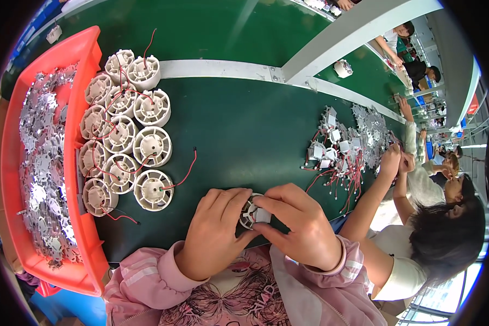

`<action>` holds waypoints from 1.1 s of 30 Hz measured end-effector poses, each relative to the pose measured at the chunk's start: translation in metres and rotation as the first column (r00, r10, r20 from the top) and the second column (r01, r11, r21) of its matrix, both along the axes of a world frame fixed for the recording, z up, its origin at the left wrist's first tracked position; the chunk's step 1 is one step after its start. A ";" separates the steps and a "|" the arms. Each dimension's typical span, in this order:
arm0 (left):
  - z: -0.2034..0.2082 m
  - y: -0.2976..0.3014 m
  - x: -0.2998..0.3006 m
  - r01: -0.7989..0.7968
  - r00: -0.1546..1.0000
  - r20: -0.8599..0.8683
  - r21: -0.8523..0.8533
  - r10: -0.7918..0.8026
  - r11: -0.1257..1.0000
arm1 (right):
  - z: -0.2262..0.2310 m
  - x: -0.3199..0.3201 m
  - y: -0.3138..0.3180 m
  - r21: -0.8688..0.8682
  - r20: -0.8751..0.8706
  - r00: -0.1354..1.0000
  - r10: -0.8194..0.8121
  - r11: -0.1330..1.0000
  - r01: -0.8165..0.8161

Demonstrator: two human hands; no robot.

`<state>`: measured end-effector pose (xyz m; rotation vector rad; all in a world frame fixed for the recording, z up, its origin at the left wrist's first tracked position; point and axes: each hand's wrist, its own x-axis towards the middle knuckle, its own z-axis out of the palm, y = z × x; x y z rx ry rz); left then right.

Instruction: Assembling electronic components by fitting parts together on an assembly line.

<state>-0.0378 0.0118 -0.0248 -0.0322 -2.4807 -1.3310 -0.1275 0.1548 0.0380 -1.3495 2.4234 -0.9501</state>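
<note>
Close to the table's near edge, my left hand (pixel 214 231) is closed around the side of a round white plastic housing (pixel 248 218). My right hand (pixel 304 223) reaches in from the other side, thumb and fingers pinching a small white square block (pixel 262 215) at the housing's open top. Fingers hide much of the housing, and I cannot tell how far the block sits inside it. Several similar white housings (pixel 153 190) with spoked insides stand in rows to the left of my hands, most with a thin red wire sticking out.
A red bin (pixel 87 217) full of silver metal plates (pixel 43 163) stands at the far left. To the right lie white blocks with red wires (pixel 331 146) and more metal plates (pixel 370 130). A co-worker (pixel 396 244) works close on my right. A white metal rail (pixel 217 69) crosses behind.
</note>
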 end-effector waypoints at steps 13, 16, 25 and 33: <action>-0.007 0.004 0.001 -0.031 0.999 -0.005 0.064 0.032 0.997 | -0.015 -0.006 0.009 -0.089 0.092 0.996 -0.016 0.996 0.024; -0.005 0.006 0.000 -0.032 0.999 -0.005 0.064 0.032 0.997 | -0.039 -0.016 0.023 -0.262 0.381 0.925 0.014 0.961 0.093; -0.009 0.007 0.003 -0.035 0.999 -0.033 0.052 0.037 0.998 | -0.045 0.000 0.007 0.001 0.850 0.495 -0.181 0.940 0.342; -0.017 0.007 0.007 -0.048 0.999 0.011 0.122 0.047 0.991 | -0.033 -0.008 0.009 0.083 0.942 0.288 -0.170 0.952 0.293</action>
